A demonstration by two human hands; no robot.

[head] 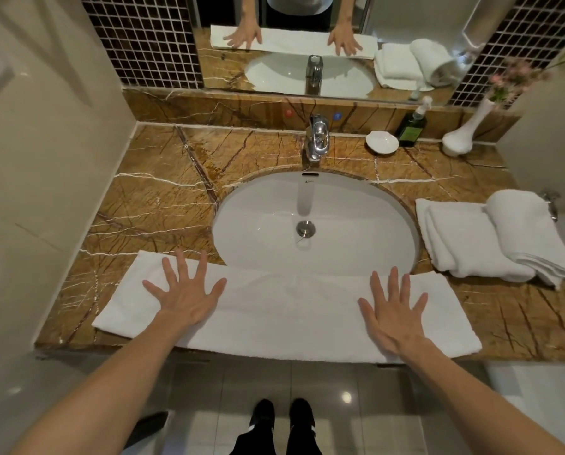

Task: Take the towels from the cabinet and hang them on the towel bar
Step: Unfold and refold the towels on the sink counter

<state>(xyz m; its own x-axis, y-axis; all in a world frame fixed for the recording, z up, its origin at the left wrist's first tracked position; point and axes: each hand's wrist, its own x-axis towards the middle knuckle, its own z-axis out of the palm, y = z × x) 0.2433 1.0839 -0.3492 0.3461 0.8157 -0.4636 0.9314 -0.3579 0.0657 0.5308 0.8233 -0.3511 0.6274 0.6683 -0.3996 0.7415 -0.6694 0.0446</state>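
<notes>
So the brown marble worktop (163, 198) fills most of the view, with a white oval sink (314, 224) sunk into the middle of it. Along the front edge lies one long white towel (284, 310), folded into a flat strip. Its far edge laps over the sink's near rim and its near edge hangs just past the front of the worktop.

Both hands are flat on that towel, palms down, fingers straight and fanned wide, gripping nothing. The left hand (184, 290) presses near the towel's left end and the right hand (392, 310) near its right end, so they're well apart with the middle of the strip bare between them.

Over on the right side of the worktop sits a stack of folded white towels (464, 244) with a rolled towel (524, 221) lying across the top. I can't count the layers, they blur together.

The mirror (287, 70) behind is cut off at the top, so it only shows the hands, the towel and part of a torso. A chrome tap (317, 139) stands behind the sink. To its right come a white vase (461, 133) with pink flowers, a dark pump bottle (412, 126) with an unreadable label, and a small white dish (382, 142).

Some chrome fitting (551, 205) pokes out behind the rolled towel, mostly hidden, and I can't tell what it is.
</notes>
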